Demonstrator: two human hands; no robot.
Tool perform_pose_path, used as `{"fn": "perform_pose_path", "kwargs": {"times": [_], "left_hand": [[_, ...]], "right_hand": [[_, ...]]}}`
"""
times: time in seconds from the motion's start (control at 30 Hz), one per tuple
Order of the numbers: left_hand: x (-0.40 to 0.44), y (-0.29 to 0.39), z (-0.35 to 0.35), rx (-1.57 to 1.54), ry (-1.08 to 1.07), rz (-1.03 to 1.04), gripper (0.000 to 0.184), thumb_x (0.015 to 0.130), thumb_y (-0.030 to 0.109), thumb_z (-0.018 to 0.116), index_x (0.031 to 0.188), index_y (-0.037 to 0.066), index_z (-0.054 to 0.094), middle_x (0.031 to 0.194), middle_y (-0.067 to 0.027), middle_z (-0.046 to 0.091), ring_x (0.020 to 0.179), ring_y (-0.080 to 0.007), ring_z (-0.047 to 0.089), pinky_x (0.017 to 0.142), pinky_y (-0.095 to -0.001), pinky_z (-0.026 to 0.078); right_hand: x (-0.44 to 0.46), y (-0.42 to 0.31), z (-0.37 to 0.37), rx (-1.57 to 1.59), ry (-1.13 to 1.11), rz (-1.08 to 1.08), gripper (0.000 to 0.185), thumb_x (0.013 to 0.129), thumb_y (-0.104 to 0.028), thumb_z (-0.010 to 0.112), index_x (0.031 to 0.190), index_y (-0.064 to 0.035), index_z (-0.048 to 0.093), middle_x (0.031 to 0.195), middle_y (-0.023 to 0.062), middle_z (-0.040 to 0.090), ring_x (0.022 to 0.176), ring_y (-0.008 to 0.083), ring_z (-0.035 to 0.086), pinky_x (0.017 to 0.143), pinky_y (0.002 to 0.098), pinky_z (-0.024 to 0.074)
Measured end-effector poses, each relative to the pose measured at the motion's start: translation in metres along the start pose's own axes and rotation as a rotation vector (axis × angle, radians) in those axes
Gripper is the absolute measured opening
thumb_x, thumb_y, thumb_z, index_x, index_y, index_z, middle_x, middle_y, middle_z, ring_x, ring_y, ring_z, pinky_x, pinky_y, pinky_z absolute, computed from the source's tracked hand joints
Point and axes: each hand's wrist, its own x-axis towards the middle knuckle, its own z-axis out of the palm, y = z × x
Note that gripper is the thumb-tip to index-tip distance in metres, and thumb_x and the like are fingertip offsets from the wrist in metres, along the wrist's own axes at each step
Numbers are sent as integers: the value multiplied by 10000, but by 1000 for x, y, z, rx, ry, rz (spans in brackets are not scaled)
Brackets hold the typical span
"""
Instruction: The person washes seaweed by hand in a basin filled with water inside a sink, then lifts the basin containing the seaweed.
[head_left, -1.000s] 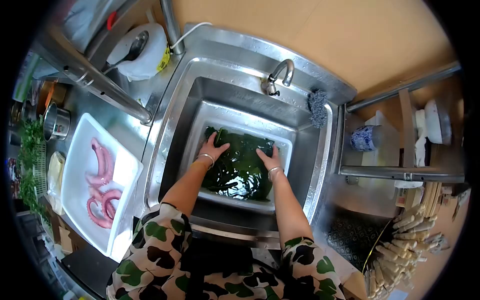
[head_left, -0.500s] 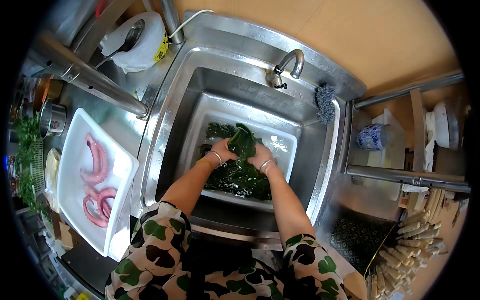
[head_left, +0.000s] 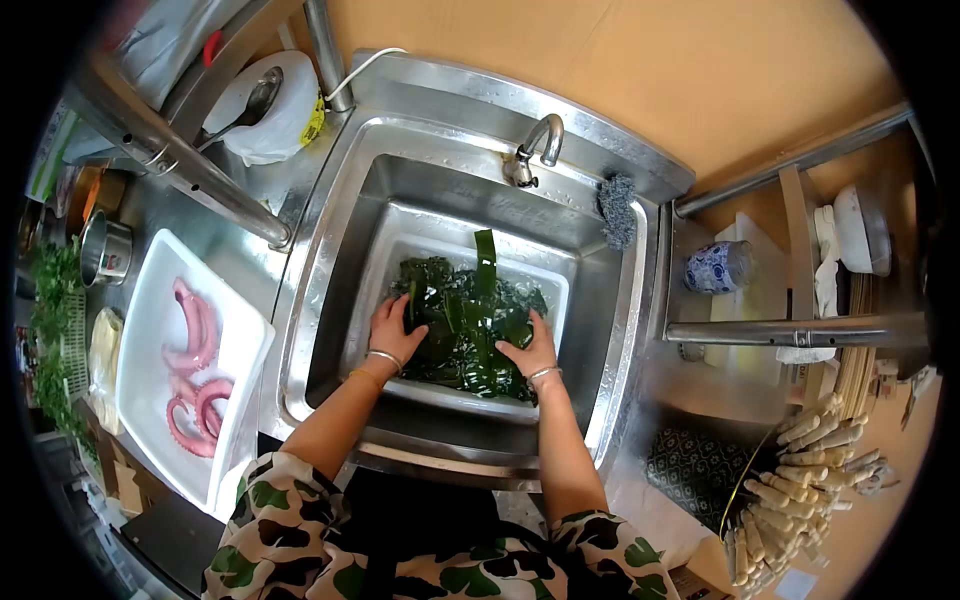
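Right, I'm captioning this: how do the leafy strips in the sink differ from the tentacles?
The leafy strips are dark green, the tentacles pink. The strips are flat, the tentacles rounded. The strips sit in a tub inside the sink, the tentacles in a tray beside it. Both containers look whitish.

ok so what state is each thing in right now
dark green leaves: wet, heaped in the white tub
left hand: open, spread
right hand: open, spread
white tub: inside the sink
faucet: no water stream visible
pink tentacles: bent and curled, lying in the white tray
grey scrubber: resting at the sink's edge
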Motion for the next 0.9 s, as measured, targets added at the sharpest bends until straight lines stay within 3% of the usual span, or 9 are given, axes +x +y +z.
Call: {"fn": "perform_pose_path", "kwargs": {"times": [0.13,0.23,0.3,0.37,0.43,0.6,0.73,0.83,0.9], "left_hand": [[-5,-32,51,-148,-216,-163,928,571,363,768,1302,82,269,1219,-227,407,1089,-344,443,937,-377,358],[2,3,33,-706,-363,-546,941,530,254,808,1287,64,282,1198,-210,457,1082,-290,472,897,-345,400],[5,-11,61,-643,-283,-538,787,544,156,782,1214,38,387,1078,-160,558,981,-249,543,836,-322,439],[8,7,47,-783,-317,-606,543,596,100,720,1090,20,511,969,-126,610,894,-226,584,778,-316,460],[6,31,12,-433,-306,-450,362,641,63,661,987,6,572,912,-123,624,825,-229,606,721,-321,472],[15,26,17,-734,-229,-754,302,673,18,604,970,-22,566,897,-144,620,775,-250,612,668,-331,481],[18,45,-11,-700,-194,-697,285,674,-15,589,957,-28,559,871,-127,619,758,-231,607,660,-329,484],[17,40,-21,-967,-253,-646,329,667,-39,586,991,-10,539,883,-106,611,771,-213,596,669,-328,487],[15,36,-29,-1104,-228,-618,386,662,-71,570,1035,12,513,934,-98,596,817,-208,585,692,-321,485]], "right_hand": [[-2,6,28,580,-228,327,1034,549,-348,797,1331,-3,214,1320,246,288,1220,328,308,1011,348,269],[11,27,67,304,-123,337,962,566,-261,799,1304,9,244,1226,195,398,1112,268,407,937,321,342],[15,19,71,162,-65,337,885,591,-184,796,1279,16,275,1143,144,493,1019,214,485,872,299,400],[25,18,69,430,-226,256,830,604,-147,784,1257,30,303,1077,133,536,962,198,512,829,281,419],[30,14,67,407,-247,209,794,617,-117,766,1251,33,314,1060,130,548,933,187,522,819,270,421],[35,-23,52,310,-302,-4,543,677,-55,700,1153,32,453,976,79,600,847,140,550,787,237,430],[45,-27,42,264,-477,-239,412,675,-96,714,1041,9,557,903,43,630,799,131,562,778,240,438],[41,-79,-6,-81,-362,-201,441,634,-267,757,986,-49,607,1171,164,467,1083,242,453,894,303,382],[59,-75,0,69,-380,-9,486,620,-326,761,988,-48,610,1269,191,341,1184,281,345,937,327,345]]}}
